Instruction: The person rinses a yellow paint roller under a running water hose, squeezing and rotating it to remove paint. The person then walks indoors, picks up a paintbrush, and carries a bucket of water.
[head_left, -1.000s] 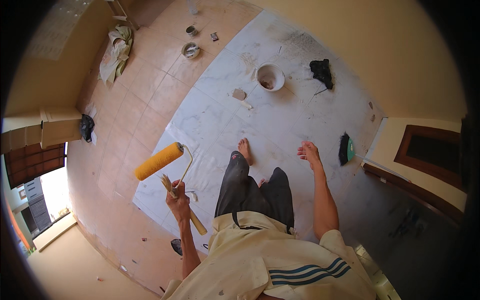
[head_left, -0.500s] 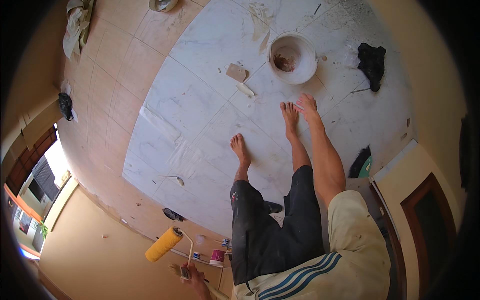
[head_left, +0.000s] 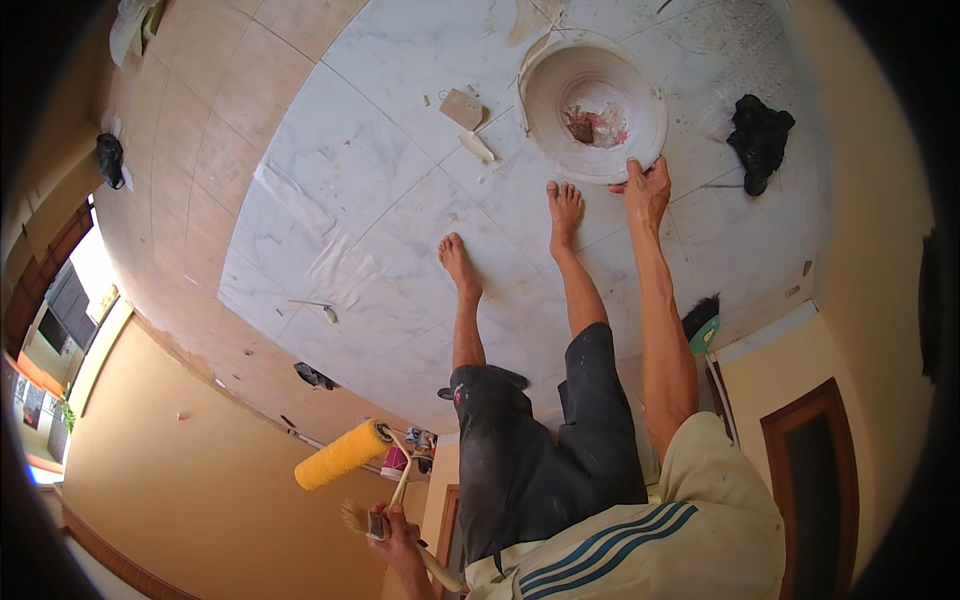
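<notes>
My left hand (head_left: 400, 535), low in the head view, is closed round the handles of a paint roller (head_left: 342, 455) and a paintbrush (head_left: 353, 517). The roller's fuzzy sleeve is yellow; the brush has pale bristles and a metal band. My right arm reaches far forward, and my right hand (head_left: 648, 190) grips the near rim of a whitish bucket (head_left: 545, 110). Its fingers curl at the rim, partly hidden by the hand. Inside the bucket lie a brown lump and some pale, reddish-stained material.
Left of the bucket lie a flat tan piece (head_left: 462, 108) and a pale scrap (head_left: 477, 147). A crumpled black plastic bag (head_left: 760, 143) is at the right. A green broom head (head_left: 703, 333) stands near the wall. Dark footwear (head_left: 314, 376) and small pots (head_left: 395, 462) sit at the left wall.
My right hand has moved forward from beside my foot and taken hold of the bucket's rim. The bucket looks larger and its opening is turned more toward me. The roller and brush stay in my left hand.
</notes>
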